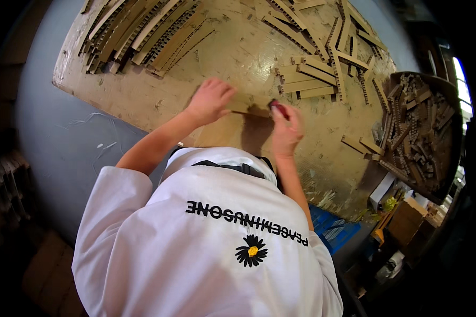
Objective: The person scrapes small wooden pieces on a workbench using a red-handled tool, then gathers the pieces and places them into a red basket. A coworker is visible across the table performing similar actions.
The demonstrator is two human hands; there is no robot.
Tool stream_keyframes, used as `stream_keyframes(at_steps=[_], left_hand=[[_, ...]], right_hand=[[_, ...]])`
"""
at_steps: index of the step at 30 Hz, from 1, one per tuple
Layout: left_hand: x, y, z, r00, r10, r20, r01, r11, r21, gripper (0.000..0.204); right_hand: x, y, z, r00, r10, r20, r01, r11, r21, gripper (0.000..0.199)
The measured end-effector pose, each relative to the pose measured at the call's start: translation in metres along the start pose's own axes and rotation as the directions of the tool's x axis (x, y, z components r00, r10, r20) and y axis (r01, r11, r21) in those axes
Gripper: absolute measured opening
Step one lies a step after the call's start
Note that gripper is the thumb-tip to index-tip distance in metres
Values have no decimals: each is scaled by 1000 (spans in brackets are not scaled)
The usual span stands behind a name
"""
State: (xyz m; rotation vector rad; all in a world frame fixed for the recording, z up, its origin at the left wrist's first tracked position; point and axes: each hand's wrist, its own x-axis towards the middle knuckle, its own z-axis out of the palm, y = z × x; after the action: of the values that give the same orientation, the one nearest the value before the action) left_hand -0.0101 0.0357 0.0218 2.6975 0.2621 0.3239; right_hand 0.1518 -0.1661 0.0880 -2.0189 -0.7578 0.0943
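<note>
At the near side of the table, my left hand [211, 100] grips the left end of a brown cardboard strip [248, 104], which lies crosswise in front of me. Closed around a small dark red tool [278, 108], my right hand [288, 129] is at the strip's right end. The tool's exact kind is mostly hidden by the fingers, and its tip is too blurred to make out. A flat brown cardboard piece [217, 134] lies between the strip and my body.
The worktable [158, 100] is topped with worn cardboard. Rows of honeycomb-edged strips [143, 34] lie far left. Loose strips [312, 76] are scattered far right. Short cardboard offcuts fill a dark bin [418, 137] at the right edge. A blue sheet [333, 227] is at lower right.
</note>
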Motion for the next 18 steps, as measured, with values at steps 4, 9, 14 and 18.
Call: stream_keyframes(at_steps=[4, 9, 14, 18], left_hand=[[8, -42, -61, 902, -238, -360, 325, 923, 205, 70], [93, -11, -63, 897, -200, -395, 253, 964, 86, 69], [162, 84, 53, 991, -128, -23, 130, 985, 115, 82], [180, 95, 77, 962, -263, 72, 256, 962, 96, 86]], right_hand=[[-10, 32, -32, 926, 353, -134, -300, 904, 305, 16], [-50, 69, -60, 815, 550, -181, -451, 799, 397, 20], [-66, 69, -75, 804, 580, -131, -503, 781, 370, 19], [-65, 68, -89, 826, 550, -125, -475, 798, 372, 18]])
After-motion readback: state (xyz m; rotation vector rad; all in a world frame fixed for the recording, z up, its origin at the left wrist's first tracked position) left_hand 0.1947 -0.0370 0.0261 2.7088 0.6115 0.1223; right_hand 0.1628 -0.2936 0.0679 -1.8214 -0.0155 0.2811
